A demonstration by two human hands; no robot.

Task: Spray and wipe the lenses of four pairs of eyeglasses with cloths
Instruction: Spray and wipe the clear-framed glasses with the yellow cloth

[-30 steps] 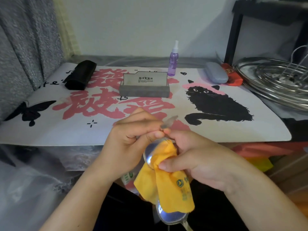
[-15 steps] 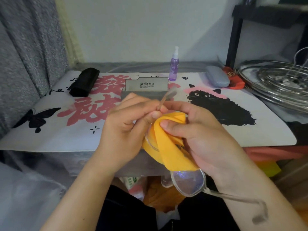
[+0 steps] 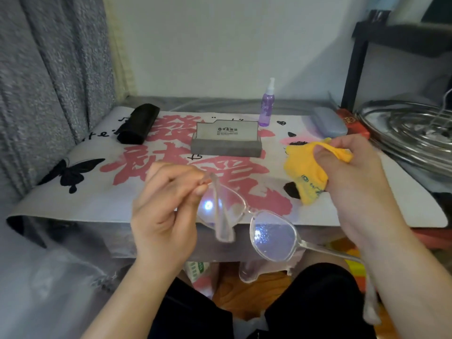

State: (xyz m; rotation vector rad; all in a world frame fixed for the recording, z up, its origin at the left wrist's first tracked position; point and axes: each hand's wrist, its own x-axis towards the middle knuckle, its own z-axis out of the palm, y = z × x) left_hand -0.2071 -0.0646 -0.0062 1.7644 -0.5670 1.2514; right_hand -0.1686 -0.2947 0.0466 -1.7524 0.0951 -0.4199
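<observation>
Clear-framed eyeglasses (image 3: 247,223) are pinched at one hinge by the left hand (image 3: 166,204). A yellow cloth (image 3: 307,172) is clamped in the right hand (image 3: 352,177), apart from the lenses.

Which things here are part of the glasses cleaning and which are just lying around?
Part of the job: clear-framed eyeglasses in the left hand; yellow cloth in the right hand; purple spray bottle.

Lying about: black case, grey case, grey card holder, metal racks.

Spray bottle (image 3: 267,106) stands at the worktop (image 3: 97,204) rear, behind the card box (image 3: 226,141); soft pouch (image 3: 138,123) rear left, hard case (image 3: 327,123) rear right
</observation>
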